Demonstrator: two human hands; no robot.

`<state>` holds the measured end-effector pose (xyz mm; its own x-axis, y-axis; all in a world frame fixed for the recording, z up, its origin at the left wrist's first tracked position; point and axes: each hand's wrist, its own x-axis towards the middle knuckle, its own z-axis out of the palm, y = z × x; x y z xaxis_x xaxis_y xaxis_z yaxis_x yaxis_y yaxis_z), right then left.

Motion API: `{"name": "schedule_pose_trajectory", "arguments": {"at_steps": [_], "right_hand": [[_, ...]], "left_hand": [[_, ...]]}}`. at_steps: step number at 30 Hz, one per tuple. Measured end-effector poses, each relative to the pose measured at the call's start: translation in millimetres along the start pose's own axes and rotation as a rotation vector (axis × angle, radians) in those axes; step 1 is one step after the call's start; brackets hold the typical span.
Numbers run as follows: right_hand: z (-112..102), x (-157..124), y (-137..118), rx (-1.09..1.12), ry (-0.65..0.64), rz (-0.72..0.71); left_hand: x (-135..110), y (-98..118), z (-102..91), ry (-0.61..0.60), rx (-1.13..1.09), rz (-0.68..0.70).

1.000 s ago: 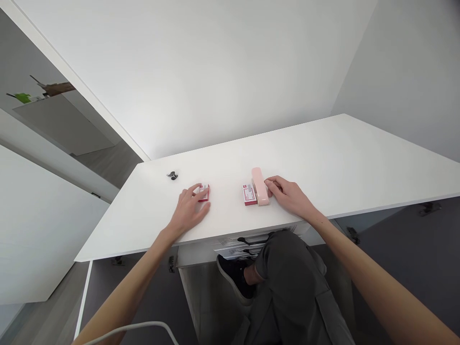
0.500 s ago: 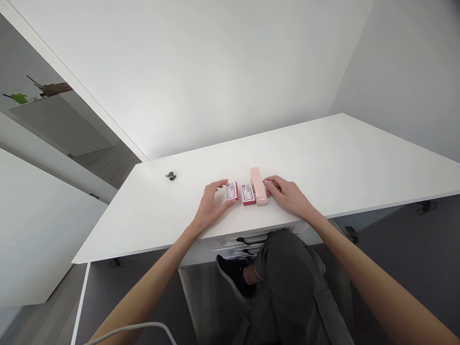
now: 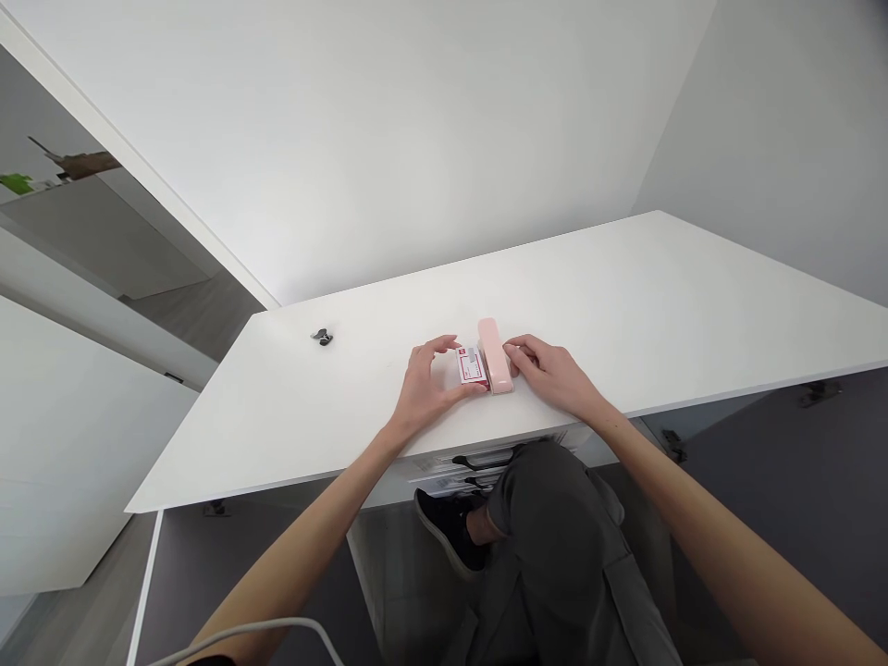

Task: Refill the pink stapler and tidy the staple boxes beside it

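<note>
My left hand (image 3: 428,384) spans a small red-and-white box (image 3: 473,364), thumb along its near edge and fingertips at its far edge. That box seems to lie on top of a second similar box, whose red side shows a little near the thumb; most of it is hidden. Right against the boxes lies a pale pink stapler (image 3: 495,356), lengthwise away from me. My right hand (image 3: 548,372) rests at the stapler's right side, fingers curled together and their tips touching or nearly touching it.
A small black-and-silver item (image 3: 323,337) lies on the left of the white tabletop (image 3: 610,296). A white wall stands behind. Below the front edge are drawers with black handles (image 3: 478,461) and my legs. A pale cable (image 3: 277,623) crosses my left forearm.
My left hand has moved right with its box, which now overlaps the box beside the stapler; before, a gap parted the two. My right hand and the stapler have stayed put.
</note>
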<state>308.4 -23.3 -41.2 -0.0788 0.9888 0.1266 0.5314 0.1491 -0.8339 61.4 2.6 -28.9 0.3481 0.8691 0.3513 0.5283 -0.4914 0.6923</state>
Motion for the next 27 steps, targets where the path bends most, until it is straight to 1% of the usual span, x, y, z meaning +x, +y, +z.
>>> {"name": "schedule_pose_trajectory", "arguments": {"at_steps": [3,6,8,10,12,14,17,19,21,23,24,27], "right_hand": [[0.4,-0.3,-0.1,0.000,0.002,0.003],[0.7,-0.8,0.7,0.006,0.005,0.007],[0.8,-0.9,1.4,0.003,0.004,0.011],[0.7,-0.7,1.7,-0.001,0.003,0.014],[0.5,-0.6,1.1,-0.002,0.000,0.015],[0.3,-0.5,0.1,-0.003,-0.002,0.010],[0.2,-0.7,-0.7,-0.004,0.002,0.001],[0.2,-0.7,-0.4,-0.005,0.004,0.001],[0.2,-0.6,0.3,-0.006,0.002,-0.001],[0.3,-0.4,0.8,-0.009,0.000,-0.002],[0.2,-0.4,0.8,-0.009,0.000,-0.002],[-0.2,-0.5,-0.7,-0.006,0.000,0.007]], "left_hand": [[-1.0,0.6,-0.2,-0.004,0.010,-0.006],[-2.5,0.5,0.0,0.018,0.004,0.019],[-2.4,-4.0,-2.7,0.061,0.041,0.042],[-0.5,-15.4,-12.0,0.139,0.141,0.054],[3.1,-34.6,-30.7,0.237,0.294,0.041],[7.3,-60.3,-57.9,0.337,0.460,-0.020],[12.4,-101.1,-102.8,0.385,0.629,-0.139],[14.8,-122.4,-125.0,0.369,0.689,-0.242],[17.2,-135.7,-136.0,0.352,0.692,-0.339],[19.4,-141.2,-137.0,0.319,0.674,-0.389],[20.2,-141.6,-135.1,0.293,0.670,-0.387],[20.8,-136.2,-127.4,0.217,0.693,-0.316]]}}
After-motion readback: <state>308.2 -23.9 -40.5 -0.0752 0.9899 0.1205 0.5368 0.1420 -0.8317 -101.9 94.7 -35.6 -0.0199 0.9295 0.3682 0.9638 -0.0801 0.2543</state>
